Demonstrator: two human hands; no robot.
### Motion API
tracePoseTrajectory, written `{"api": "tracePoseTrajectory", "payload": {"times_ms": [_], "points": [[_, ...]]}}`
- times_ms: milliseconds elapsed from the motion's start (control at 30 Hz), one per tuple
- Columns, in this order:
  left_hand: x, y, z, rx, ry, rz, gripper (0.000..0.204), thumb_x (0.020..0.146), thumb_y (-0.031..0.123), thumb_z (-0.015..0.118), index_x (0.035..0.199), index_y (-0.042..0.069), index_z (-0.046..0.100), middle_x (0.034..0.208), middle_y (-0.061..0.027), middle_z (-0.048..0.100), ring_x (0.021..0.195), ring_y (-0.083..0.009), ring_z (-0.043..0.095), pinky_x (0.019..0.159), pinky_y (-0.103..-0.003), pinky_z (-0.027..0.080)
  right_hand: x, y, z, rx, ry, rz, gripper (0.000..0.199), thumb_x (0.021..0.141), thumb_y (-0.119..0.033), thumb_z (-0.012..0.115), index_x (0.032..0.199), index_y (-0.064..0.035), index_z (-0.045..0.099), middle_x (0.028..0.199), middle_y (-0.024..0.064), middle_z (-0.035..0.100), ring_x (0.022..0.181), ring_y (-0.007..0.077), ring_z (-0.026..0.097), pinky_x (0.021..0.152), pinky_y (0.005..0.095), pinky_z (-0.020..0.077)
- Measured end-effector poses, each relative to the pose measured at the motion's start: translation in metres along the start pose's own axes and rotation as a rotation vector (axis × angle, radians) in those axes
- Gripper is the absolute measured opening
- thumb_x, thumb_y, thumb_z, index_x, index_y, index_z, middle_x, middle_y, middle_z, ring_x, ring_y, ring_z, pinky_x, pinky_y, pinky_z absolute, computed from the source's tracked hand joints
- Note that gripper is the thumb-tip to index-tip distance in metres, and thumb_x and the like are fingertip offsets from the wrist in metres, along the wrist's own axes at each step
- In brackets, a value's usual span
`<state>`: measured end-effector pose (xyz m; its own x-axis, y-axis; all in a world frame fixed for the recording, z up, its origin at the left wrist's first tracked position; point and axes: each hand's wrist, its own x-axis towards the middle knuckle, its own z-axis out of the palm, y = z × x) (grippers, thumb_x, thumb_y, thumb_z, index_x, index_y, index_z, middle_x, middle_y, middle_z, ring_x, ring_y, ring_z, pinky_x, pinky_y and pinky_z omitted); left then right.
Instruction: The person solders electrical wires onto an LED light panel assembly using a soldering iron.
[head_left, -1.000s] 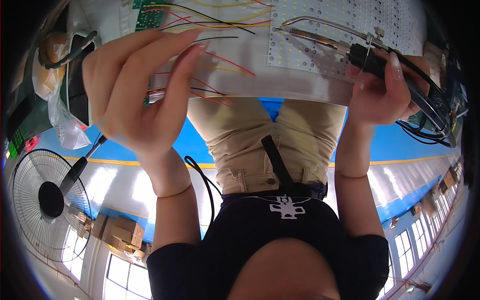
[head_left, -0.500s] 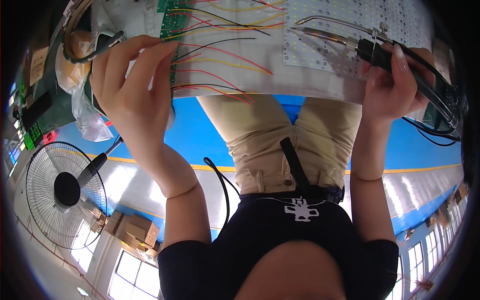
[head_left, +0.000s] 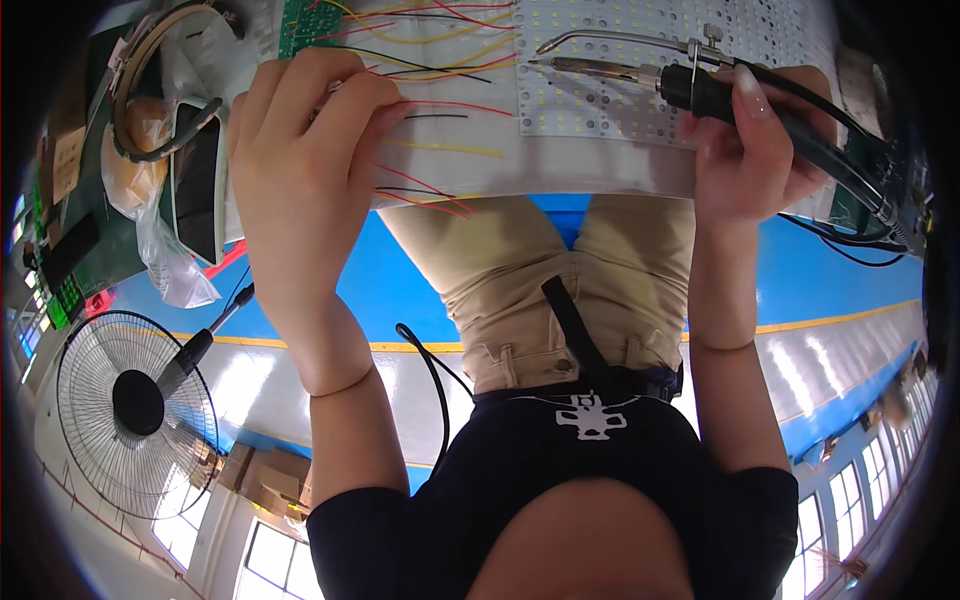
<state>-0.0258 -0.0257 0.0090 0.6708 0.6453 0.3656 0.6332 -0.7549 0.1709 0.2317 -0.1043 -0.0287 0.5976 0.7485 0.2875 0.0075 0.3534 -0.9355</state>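
My right hand (head_left: pixel 765 150) grips a soldering iron (head_left: pixel 690 92) by its black handle. A thin curved metal tube (head_left: pixel 620 38) is clamped alongside it, and both tips point left above a white LED panel (head_left: pixel 560 115). Over the near part of a green circuit board (head_left: pixel 297 28) is my left hand (head_left: pixel 300 170), its fingers bent and drawn together. Whatever is between those fingertips is hidden. Red, black and yellow wires (head_left: pixel 455 150) run out to the right from beneath and beside this hand, their ends loose on the pale work surface (head_left: pixel 600 165).
Left of my left hand lie a dark flat phone-like object (head_left: pixel 198 190), a curved band (head_left: pixel 120 95) and a clear plastic bag (head_left: pixel 175 265). A black cable (head_left: pixel 860 180) trails from the iron at right. A fan (head_left: pixel 138 400) stands at lower left.
My left hand has moved right and now covers the board's near part and some wire roots. The whole view has shifted slightly; the iron keeps about the same place over the panel.
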Motion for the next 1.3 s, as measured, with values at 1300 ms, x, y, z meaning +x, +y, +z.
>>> {"api": "tracePoseTrajectory", "payload": {"times_ms": [1300], "points": [[-0.014, 0.014, 0.039, -0.246, 0.273, 0.012, 0.034, 0.054, 0.002, 0.069, 0.087, 0.011, 0.073, 0.080, -0.0011, 0.063, 0.071, -0.0208, 0.056, 0.060, -0.033, 0.044, 0.005, 0.027, -0.022, -0.437, -0.240, -0.518, 0.015, 0.085, 0.009, 0.055, 0.098, 0.0036, 0.060, 0.087, 0.0148, 0.055, 0.048, 0.0213, 0.059, 0.036, 0.0298, 0.0494]]}}
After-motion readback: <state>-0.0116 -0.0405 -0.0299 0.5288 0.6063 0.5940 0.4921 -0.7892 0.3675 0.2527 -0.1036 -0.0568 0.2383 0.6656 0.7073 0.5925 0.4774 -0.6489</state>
